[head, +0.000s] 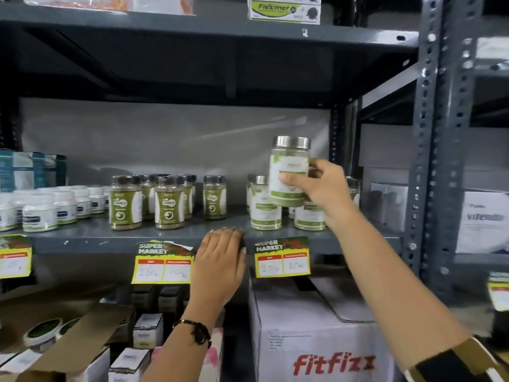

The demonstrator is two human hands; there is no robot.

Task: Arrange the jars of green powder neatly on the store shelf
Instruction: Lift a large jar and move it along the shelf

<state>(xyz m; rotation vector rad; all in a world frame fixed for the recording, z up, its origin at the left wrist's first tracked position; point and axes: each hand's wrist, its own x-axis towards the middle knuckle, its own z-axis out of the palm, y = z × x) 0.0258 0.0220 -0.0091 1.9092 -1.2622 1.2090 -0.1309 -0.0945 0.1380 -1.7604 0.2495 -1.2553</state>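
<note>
My right hand [316, 186] grips a jar of green powder [289, 164] with a silver lid and a white-green label, lifted above the grey shelf [165, 235]. Below it stand similar silver-lidded jars [265, 208], partly hidden by my hand and arm. Further left on the same shelf is a group of dark-lidded green powder jars [168, 202], with one more [214, 197] standing apart. My left hand [220, 260] rests flat on the shelf's front edge, fingers over the lip, holding nothing.
White tubs [41, 210] crowd the shelf's left end. Yellow price tags [162, 261] hang from the shelf edge. A white "fitfix" carton [316, 340] and open boxes [82, 340] sit below. A perforated steel upright [429, 161] bounds the right side.
</note>
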